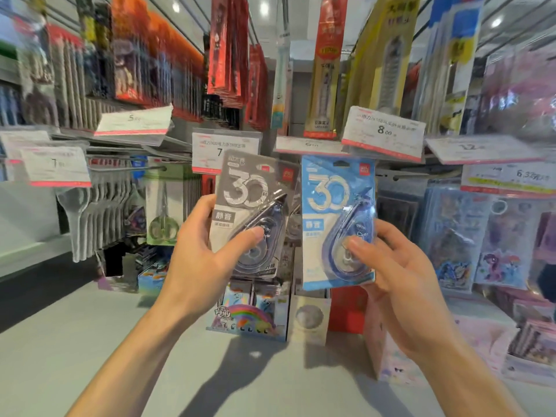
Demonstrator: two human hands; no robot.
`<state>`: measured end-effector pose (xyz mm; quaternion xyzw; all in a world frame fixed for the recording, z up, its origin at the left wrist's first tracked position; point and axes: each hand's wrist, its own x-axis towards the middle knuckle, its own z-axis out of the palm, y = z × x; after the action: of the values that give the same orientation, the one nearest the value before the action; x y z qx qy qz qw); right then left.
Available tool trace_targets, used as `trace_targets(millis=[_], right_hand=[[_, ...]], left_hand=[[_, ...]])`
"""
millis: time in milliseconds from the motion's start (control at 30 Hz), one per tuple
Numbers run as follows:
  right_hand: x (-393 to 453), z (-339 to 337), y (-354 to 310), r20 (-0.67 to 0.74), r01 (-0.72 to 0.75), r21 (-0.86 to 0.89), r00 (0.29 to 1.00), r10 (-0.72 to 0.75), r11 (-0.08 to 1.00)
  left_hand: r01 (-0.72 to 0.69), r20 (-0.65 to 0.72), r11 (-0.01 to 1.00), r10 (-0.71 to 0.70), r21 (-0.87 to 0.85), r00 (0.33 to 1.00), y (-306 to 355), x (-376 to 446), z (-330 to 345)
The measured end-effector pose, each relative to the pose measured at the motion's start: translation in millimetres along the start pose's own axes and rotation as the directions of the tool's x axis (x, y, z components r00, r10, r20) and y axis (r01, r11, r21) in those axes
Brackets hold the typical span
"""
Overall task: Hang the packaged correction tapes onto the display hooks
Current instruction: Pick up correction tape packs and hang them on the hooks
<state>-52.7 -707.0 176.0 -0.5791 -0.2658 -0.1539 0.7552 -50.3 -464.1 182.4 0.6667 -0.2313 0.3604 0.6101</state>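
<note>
A grey pack (251, 215) and a blue pack (338, 221) of correction tape are held up side by side in front of the display, neither on a hook yet. The left hand (207, 254) grips the grey pack, thumb across its blister; the right hand (391, 266) grips the blue one the same way, fingers behind the card. This looks like the carry-and-aim step. Next, I judge, each pack's top hang slot must be lined up with a free hook (126, 169) under the price tags (224, 152) and slid on.
</note>
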Motion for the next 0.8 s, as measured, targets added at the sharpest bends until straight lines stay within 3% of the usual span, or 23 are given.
trace_targets(millis=[300,600,800], right_hand=[[9,-13,30,-0.094,0.029,-0.321,0.994,-0.062,0.946],[53,12,30,-0.094,0.069,-0.451,0.988,-0.124,0.89],[63,17,41,-0.135,0.013,-0.422,0.988,-0.077,0.907]], left_hand=[[-0.05,-0.007,0.998,0.05,-0.024,0.999,10,11,-5],[-0.053,0.007,0.998,0.053,-0.042,0.999,7,15,-9],[-0.061,0.016,0.998,0.061,-0.026,0.998,4,17,-11]])
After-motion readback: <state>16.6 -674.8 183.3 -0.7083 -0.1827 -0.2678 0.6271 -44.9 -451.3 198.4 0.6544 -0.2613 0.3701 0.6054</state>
